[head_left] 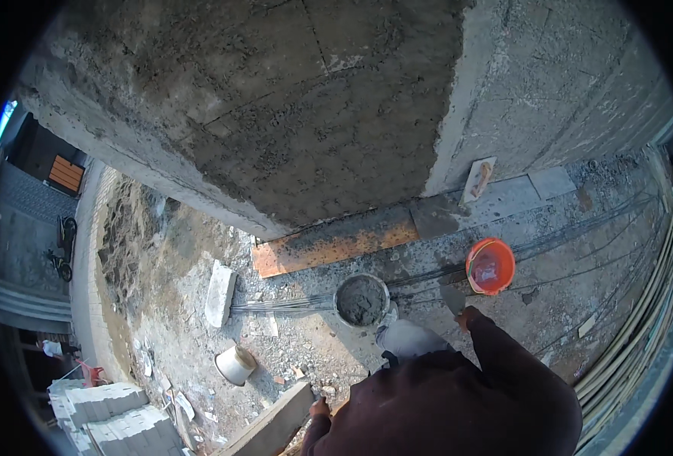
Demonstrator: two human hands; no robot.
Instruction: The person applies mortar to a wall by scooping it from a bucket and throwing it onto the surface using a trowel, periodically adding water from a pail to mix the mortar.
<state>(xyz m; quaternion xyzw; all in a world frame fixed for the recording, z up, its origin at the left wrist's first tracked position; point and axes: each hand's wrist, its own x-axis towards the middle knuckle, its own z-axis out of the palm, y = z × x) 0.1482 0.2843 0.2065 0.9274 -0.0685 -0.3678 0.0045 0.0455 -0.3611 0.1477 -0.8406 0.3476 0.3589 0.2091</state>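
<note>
My right hand (pixel 469 318) is closed around the handle of a trowel (pixel 452 298), whose grey blade points away from me, beside an orange bucket (pixel 490 266) with some liquid in it. To the left, a round tub (pixel 361 300) of wet grey mortar stands on the ground near my foot. Low in the view, my left hand (pixel 319 408) looks curled shut next to the end of a long grey slab (pixel 272 424); whatever it may hold is hidden. Ahead rises a wall with a dark, wet-looking mortar coat (pixel 336 144).
Along the wall's foot lies a mortar-spattered board (pixel 340 247). A plastering float (pixel 478 181) leans against the wall. Thin rods (pixel 291 306) cross the rubble ground, one end under a pale block (pixel 220 294). A white bucket (pixel 236 365) lies tipped; long poles (pixel 636 334) line the right side.
</note>
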